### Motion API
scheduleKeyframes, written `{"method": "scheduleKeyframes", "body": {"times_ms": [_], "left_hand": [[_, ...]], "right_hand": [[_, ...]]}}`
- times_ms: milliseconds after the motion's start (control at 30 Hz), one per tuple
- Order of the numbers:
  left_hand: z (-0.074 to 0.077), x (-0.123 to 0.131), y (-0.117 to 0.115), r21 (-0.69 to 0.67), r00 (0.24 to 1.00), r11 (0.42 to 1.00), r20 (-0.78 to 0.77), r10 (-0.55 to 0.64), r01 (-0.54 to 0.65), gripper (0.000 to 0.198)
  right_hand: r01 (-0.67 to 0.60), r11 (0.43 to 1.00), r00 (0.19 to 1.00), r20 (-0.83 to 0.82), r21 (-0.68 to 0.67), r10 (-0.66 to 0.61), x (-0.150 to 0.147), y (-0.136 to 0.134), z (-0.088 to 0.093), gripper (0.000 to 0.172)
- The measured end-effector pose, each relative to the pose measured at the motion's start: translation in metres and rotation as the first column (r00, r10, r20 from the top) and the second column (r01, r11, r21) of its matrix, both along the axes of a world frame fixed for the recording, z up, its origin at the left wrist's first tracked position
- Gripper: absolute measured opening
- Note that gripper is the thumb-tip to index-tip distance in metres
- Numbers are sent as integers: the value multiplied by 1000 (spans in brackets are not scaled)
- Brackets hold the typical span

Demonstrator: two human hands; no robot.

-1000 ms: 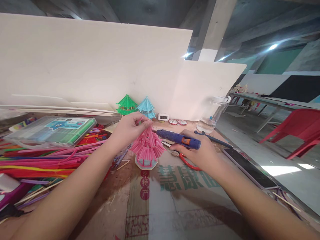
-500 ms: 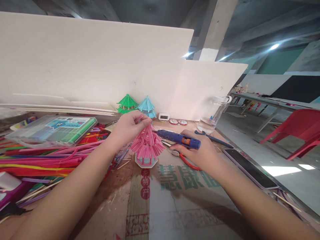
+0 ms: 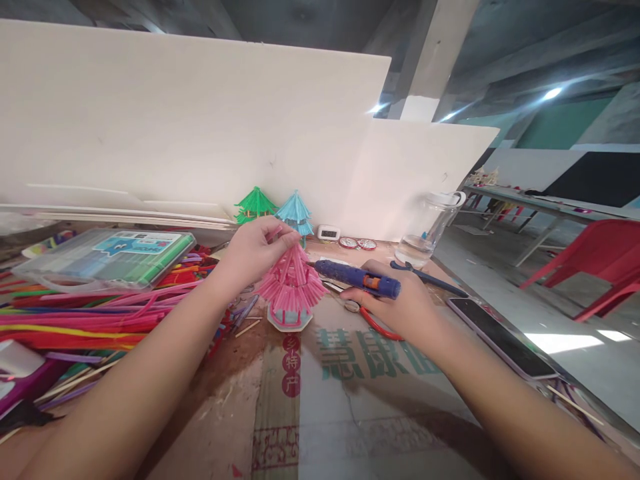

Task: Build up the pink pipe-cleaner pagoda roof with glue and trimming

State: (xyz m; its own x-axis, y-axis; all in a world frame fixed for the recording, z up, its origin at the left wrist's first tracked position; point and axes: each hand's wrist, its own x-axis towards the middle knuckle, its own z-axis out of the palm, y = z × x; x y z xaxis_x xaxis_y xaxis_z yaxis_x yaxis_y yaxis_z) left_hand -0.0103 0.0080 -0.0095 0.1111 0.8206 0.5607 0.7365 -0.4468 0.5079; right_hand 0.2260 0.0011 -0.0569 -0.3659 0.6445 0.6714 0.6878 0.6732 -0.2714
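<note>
A small pink pavilion model (image 3: 291, 291) with tiered, fringed roofs stands on a pale many-sided base (image 3: 289, 325). At its peak, the thumb and fingers of my left hand (image 3: 267, 245) are pinched together, hiding the very tip. My right hand (image 3: 395, 300) is wrapped round a blue hot glue gun (image 3: 357, 277), whose nozzle points left and comes up close to the pink roof; whether it touches I cannot tell. Red-handled pliers (image 3: 377, 325) lie on the table just under my right hand. Behind stand a green pavilion model (image 3: 255, 204) and a light blue one (image 3: 295, 212).
Pink, red and yellow pipe cleaners (image 3: 100, 313) and a clear plastic case (image 3: 107, 259) cover the left side. At right are a water jug (image 3: 425, 230), dark blue scissors (image 3: 430, 279) and a phone (image 3: 500, 338). A small digital timer (image 3: 328, 233) sits by the white board.
The pink pavilion has shifted slightly left and turned a little with my left hand. My right hand and the glue gun have hardly moved.
</note>
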Motion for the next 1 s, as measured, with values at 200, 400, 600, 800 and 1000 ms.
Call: {"method": "scheduleKeyframes", "body": {"times_ms": [200,400,600,800,1000], "left_hand": [[2,-1,0,1,1000,1000,13,10,-10,29],[1,-3,1,20,999,999,-26,43,-43,29],[1,-2,2,17,998,998,-26,62,-61,30],[0,-3,5,-13,998,998,-23,61,-62,29],[0,-3,5,-13,997,997,-27,69,-70,30]], "right_hand": [[5,999,1000,12,-41,-5,0,1,-1,33],[1,997,1000,8,-73,0,1,1,-1,30],[-13,997,1000,9,-81,14,0,1,-1,28],[-26,995,1000,5,-93,26,-2,1,0,29],[-75,994,997,6,-73,76,-2,1,-2,28]]}}
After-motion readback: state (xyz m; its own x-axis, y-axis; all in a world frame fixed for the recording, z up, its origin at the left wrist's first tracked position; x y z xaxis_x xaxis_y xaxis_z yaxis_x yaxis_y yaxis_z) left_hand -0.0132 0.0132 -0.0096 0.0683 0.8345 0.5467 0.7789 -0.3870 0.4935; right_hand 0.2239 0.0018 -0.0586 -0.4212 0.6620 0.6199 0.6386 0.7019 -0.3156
